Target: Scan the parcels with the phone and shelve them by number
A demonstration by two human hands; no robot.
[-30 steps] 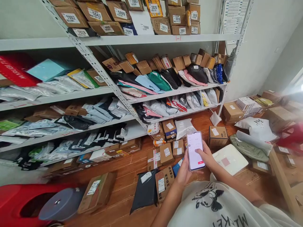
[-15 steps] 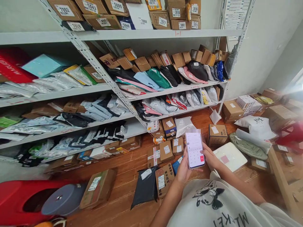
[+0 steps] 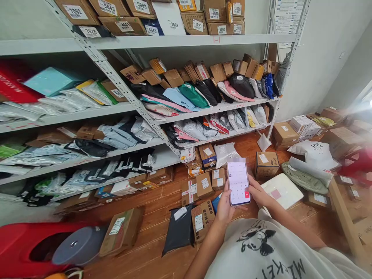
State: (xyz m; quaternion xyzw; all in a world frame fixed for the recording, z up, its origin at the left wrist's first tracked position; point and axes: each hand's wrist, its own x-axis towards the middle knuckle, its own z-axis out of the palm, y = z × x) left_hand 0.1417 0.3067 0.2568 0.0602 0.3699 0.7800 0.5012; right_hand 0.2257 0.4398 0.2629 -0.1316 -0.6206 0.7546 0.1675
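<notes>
A smartphone (image 3: 238, 180) with a lit white screen and a keypad on it is held upright in front of my body. My left hand (image 3: 225, 207) wraps round its lower left side, with the thumb along the edge near the keys. On the other side my right hand (image 3: 258, 193) grips the right edge, its thumb by the red key at the lower right of the screen. The fingers behind the phone are mostly hidden.
White metal shelves (image 3: 186, 42) full of labelled boxes and bagged parcels stand ahead. On the wooden floor lie a black parcel bag (image 3: 178, 228), a brown carton (image 3: 122, 232), a white flat package (image 3: 283, 190) and a small box (image 3: 266, 164). A red tub (image 3: 17, 248) is at lower left.
The view has shifted very slightly. Both hands keep hold of the phone in nearly the same place, with the right thumb staying by the red key.
</notes>
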